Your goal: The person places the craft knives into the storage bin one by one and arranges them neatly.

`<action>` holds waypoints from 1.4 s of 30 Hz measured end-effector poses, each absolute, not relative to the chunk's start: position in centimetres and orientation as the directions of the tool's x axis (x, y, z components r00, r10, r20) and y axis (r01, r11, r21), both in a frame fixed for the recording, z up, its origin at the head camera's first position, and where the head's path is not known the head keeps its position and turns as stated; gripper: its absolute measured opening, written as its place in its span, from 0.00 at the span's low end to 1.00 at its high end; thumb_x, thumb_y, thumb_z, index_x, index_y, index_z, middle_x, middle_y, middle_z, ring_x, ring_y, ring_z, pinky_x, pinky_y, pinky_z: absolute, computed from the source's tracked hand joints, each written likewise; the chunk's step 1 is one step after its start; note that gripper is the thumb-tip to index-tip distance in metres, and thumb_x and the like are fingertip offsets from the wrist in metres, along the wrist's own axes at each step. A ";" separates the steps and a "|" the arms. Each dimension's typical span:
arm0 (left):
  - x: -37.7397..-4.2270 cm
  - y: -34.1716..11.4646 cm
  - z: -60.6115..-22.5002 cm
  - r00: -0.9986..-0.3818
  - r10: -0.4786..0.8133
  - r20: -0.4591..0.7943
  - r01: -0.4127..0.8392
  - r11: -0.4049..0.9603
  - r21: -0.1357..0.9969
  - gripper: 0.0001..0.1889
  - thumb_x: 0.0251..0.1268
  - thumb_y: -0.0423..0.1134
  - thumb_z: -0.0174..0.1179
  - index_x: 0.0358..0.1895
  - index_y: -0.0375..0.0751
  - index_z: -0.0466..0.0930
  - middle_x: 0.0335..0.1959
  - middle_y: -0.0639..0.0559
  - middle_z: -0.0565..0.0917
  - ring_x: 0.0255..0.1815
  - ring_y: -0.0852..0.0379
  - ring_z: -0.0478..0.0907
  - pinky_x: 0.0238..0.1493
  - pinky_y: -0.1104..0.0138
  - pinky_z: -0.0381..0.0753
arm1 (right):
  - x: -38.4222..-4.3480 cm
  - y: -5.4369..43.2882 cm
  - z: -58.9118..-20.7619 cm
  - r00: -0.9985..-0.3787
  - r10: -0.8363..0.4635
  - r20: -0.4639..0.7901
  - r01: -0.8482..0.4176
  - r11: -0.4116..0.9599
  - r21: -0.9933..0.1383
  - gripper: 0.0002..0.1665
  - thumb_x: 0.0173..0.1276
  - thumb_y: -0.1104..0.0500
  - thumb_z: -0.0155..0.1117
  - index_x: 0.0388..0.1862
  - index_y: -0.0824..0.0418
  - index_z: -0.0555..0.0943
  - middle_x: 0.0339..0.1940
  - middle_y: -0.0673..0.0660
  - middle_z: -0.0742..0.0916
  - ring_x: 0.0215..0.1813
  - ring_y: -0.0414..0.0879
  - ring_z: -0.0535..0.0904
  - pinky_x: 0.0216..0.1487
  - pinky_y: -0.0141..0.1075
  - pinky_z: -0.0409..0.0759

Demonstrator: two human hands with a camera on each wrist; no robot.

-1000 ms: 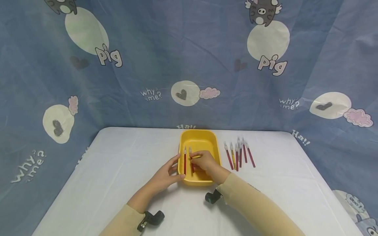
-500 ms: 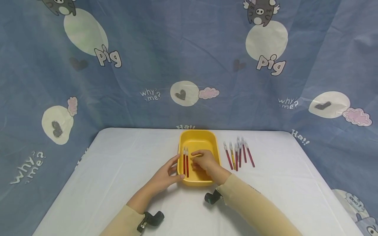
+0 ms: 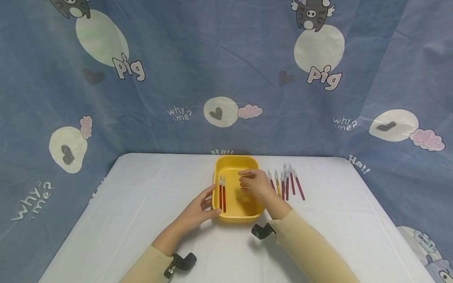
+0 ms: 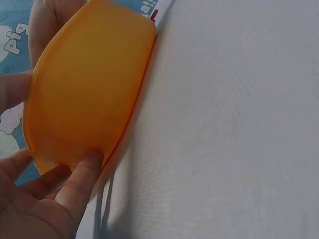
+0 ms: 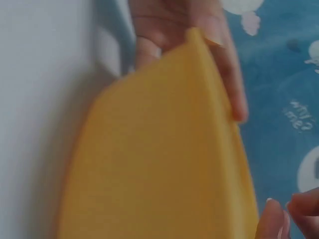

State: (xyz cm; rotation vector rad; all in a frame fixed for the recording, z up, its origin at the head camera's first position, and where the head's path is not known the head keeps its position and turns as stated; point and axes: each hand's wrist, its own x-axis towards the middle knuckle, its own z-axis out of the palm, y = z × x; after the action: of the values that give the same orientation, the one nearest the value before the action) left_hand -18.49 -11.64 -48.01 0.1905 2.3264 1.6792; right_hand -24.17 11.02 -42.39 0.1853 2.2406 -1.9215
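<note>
Two slim red pen-like sticks with clear capped tips (image 3: 224,196) lie side by side along the left of a yellow tray (image 3: 238,218), tips pointing away. My left hand (image 3: 196,210) holds the tray at its near left side; its fingertips (image 4: 92,159) lie against the outer wall in the left wrist view. Over the right part of the tray is my right hand (image 3: 255,184), fingers loosely bent and nothing between them. In the right wrist view my right fingertips (image 5: 273,219) appear beside the tray rim.
Several more sticks (image 3: 296,181), mostly red with one yellow, lie on the white table (image 3: 339,220) right of the tray, some partly behind my right hand. A blue printed cloth (image 3: 226,70) hangs behind the table.
A red stick in my right hand was laid beside the other one and let go. My right hand then rose toward the tray's right side. My left hand stayed put.
</note>
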 end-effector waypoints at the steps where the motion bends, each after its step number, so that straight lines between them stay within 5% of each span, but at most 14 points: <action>1: -18.5 -11.6 -48.0 -0.957 0.257 -0.136 -0.047 0.325 0.945 0.46 0.58 0.45 0.74 0.79 0.60 0.57 0.78 0.50 0.61 0.72 0.43 0.68 0.68 0.44 0.69 | -24.2 11.3 -42.1 -0.977 -0.027 -0.211 0.203 0.171 -0.964 0.16 0.70 0.68 0.63 0.56 0.69 0.82 0.48 0.64 0.86 0.47 0.59 0.85 0.45 0.41 0.88; 5: -18.4 -11.7 -47.9 -0.958 0.256 -0.132 -0.041 0.332 0.942 0.46 0.58 0.45 0.74 0.79 0.60 0.57 0.78 0.49 0.61 0.73 0.43 0.67 0.68 0.44 0.70 | -23.9 12.5 -41.3 -0.986 -0.032 -0.165 0.155 0.207 -0.966 0.15 0.71 0.67 0.62 0.55 0.70 0.82 0.49 0.65 0.85 0.51 0.63 0.84 0.46 0.42 0.87; 12: -18.4 -11.7 -47.9 -0.958 0.255 -0.131 -0.041 0.330 0.943 0.47 0.57 0.46 0.74 0.78 0.61 0.58 0.78 0.49 0.61 0.73 0.43 0.67 0.68 0.44 0.70 | -23.6 14.8 -40.4 -0.988 -0.004 -0.153 0.149 0.213 -0.966 0.17 0.71 0.65 0.63 0.57 0.69 0.81 0.53 0.64 0.84 0.51 0.56 0.82 0.49 0.42 0.86; 20: -18.5 -11.6 -48.0 -0.957 0.263 -0.126 -0.037 0.322 0.946 0.47 0.58 0.45 0.74 0.79 0.61 0.57 0.78 0.49 0.61 0.73 0.43 0.67 0.68 0.45 0.70 | -23.3 18.4 -39.4 -0.985 -0.029 -0.172 0.149 0.373 -0.916 0.19 0.75 0.57 0.60 0.61 0.63 0.81 0.60 0.62 0.82 0.58 0.57 0.81 0.54 0.42 0.84; 32: -18.4 -11.6 -48.0 -0.957 0.258 -0.131 -0.041 0.328 0.944 0.46 0.58 0.46 0.74 0.78 0.62 0.57 0.78 0.49 0.61 0.73 0.43 0.67 0.67 0.43 0.70 | -22.3 23.4 -39.0 -0.993 -0.017 -0.120 0.100 0.449 -0.888 0.23 0.77 0.53 0.58 0.65 0.61 0.78 0.65 0.64 0.79 0.61 0.61 0.79 0.62 0.52 0.79; 42: -18.5 -11.9 -48.3 -0.952 0.277 -0.129 -0.045 0.290 0.956 0.46 0.58 0.46 0.74 0.79 0.62 0.57 0.78 0.48 0.61 0.74 0.42 0.65 0.67 0.41 0.69 | -22.7 26.6 -42.0 -1.000 -0.022 -0.014 0.002 0.458 -0.889 0.23 0.76 0.56 0.59 0.63 0.68 0.78 0.62 0.66 0.80 0.55 0.54 0.81 0.56 0.44 0.83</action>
State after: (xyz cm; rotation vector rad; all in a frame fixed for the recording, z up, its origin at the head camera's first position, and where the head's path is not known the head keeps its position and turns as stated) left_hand -18.54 -11.92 -48.29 0.2125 2.2921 1.7117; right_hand -22.66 26.58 -42.00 -0.0186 2.6624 -1.6232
